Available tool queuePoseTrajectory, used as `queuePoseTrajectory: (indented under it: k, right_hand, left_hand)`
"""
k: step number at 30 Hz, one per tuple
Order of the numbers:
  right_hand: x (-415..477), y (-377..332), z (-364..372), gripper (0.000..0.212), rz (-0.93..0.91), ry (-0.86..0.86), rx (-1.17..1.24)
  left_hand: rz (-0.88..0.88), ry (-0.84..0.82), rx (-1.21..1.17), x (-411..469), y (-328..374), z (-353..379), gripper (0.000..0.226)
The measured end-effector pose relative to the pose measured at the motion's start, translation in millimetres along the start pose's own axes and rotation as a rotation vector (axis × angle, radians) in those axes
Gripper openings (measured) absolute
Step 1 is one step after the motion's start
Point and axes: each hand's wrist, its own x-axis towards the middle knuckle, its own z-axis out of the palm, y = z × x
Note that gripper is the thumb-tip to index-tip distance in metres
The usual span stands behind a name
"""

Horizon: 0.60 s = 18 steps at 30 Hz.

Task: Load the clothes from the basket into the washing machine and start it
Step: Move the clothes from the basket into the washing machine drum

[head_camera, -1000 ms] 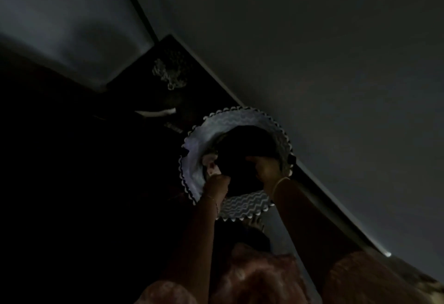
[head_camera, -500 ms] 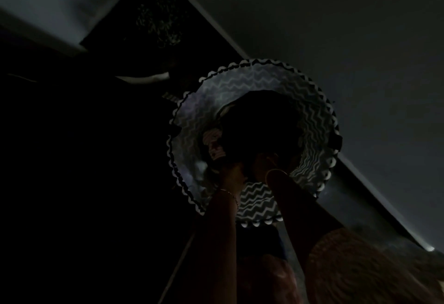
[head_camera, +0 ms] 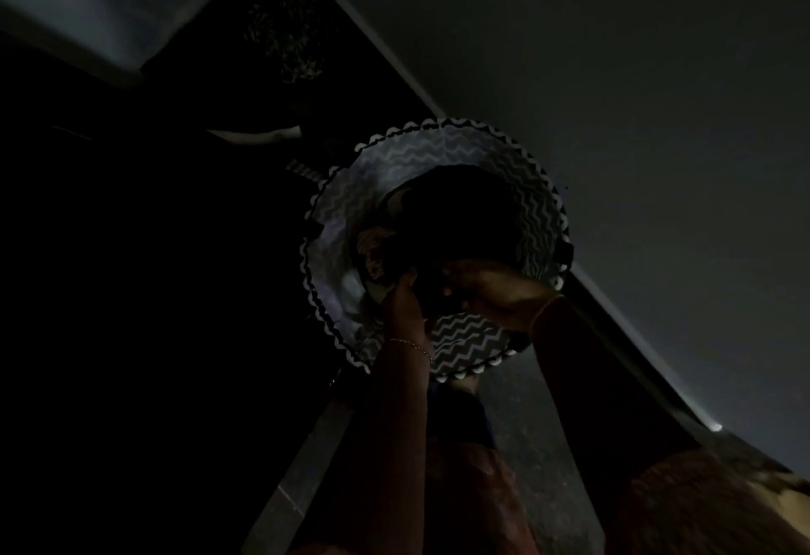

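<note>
The scene is very dark. A round laundry basket [head_camera: 464,151] with a black-and-white zigzag pattern and a scalloped rim stands on the floor below me. Inside it lies a heap of dark clothes [head_camera: 460,217], with a lighter patterned piece [head_camera: 372,252] at its left side. Both my hands reach into the basket. My left hand [head_camera: 405,298] grips the near edge of the dark clothes. My right hand [head_camera: 491,291] is closed on the same dark bundle beside it. The washing machine cannot be made out.
A pale wall [head_camera: 635,116] runs along the right, meeting the floor at a skirting strip [head_camera: 635,348]. A dark patterned surface [head_camera: 285,41] lies beyond the basket. The left side is black. My reddish patterned clothing [head_camera: 473,506] fills the bottom.
The view has drawn closer to the basket, which now looks larger. Both hands have gone deeper in and gathered the near edge of the dark clothes.
</note>
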Motion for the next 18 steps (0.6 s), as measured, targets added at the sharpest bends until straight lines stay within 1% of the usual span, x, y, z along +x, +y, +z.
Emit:
queuePoseTrajectory:
  k: [1,2,4,5,6,8,11,14,16,17,18]
  right_hand:
    - [-12.5,-2.3,-2.2,0.038,-0.004,-0.022,0.028]
    - [-24.3,-5.8,-5.1,0.039,-0.022,-0.034,0.091]
    - [-53.5,-16.0,-6.7,0.041,-0.055,-0.076,0.197]
    - [-68.0,-21.3,-6.4,0.041,-0.081,-0.098,0.215]
    - [-80.7,-26.3,-4.9,0.041,-0.111,-0.127,0.218]
    - [-105.8,-36.6,2.1,0.041,-0.145,-0.188,0.202]
    - [-139.8,-53.1,15.3,0.044,-0.182,-0.273,0.167]
    - [-171.8,-64.1,28.1,0.065,-0.217,-0.371,0.142]
    - [-194.0,-70.0,38.9,0.067,-0.235,-0.436,0.119]
    - [-206.6,-72.3,45.8,0.065,-0.244,-0.466,0.113]
    - [-219.1,-74.1,52.4,0.063,-0.249,-0.494,0.117]
  left_hand:
    - [-0.013,-0.034,-0.017,-10.7,4.3,0.6,0.036]
    - [-0.021,-0.066,-0.037,-19.6,7.0,1.0,0.039]
    - [-0.022,-0.085,-0.037,-38.2,13.6,-0.4,0.052]
    - [-0.006,-0.092,-0.035,-46.0,17.4,0.6,0.053]
    - [-0.006,-0.098,-0.051,-54.9,23.0,2.4,0.052]
    - [-0.038,-0.177,-0.178,-77.7,35.6,6.8,0.054]
    - [-0.079,-0.28,-0.21,-115.2,52.4,12.4,0.069]
    - [-0.094,-0.315,-0.24,-159.6,68.0,17.3,0.065]
    - [-0.085,-0.301,-0.239,-185.2,76.2,18.3,0.069]
    - [-0.064,-0.324,-0.219,-198.5,81.8,19.8,0.068]
    - [-0.032,-0.349,-0.196,-213.9,86.9,20.6,0.062]
